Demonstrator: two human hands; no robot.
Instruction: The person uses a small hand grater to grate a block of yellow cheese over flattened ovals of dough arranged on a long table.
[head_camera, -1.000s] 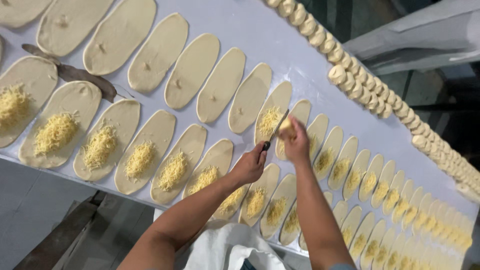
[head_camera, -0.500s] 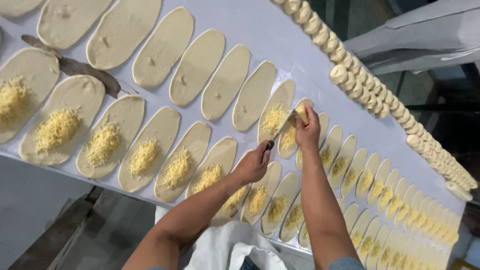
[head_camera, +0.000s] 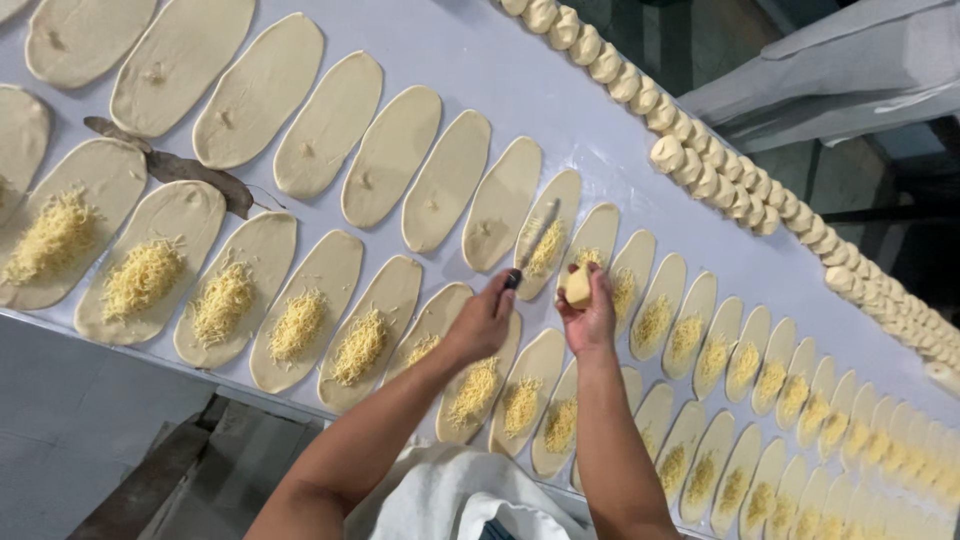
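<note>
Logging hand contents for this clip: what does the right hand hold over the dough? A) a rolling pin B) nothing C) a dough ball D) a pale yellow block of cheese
D: the right hand grips a pale yellow block of cheese above the oval dough sheets.

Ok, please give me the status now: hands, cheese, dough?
Left hand grips grater over one dough oval. Right hand holds cheese block. Nothing blocking; dough balls lined along far edge.
</note>
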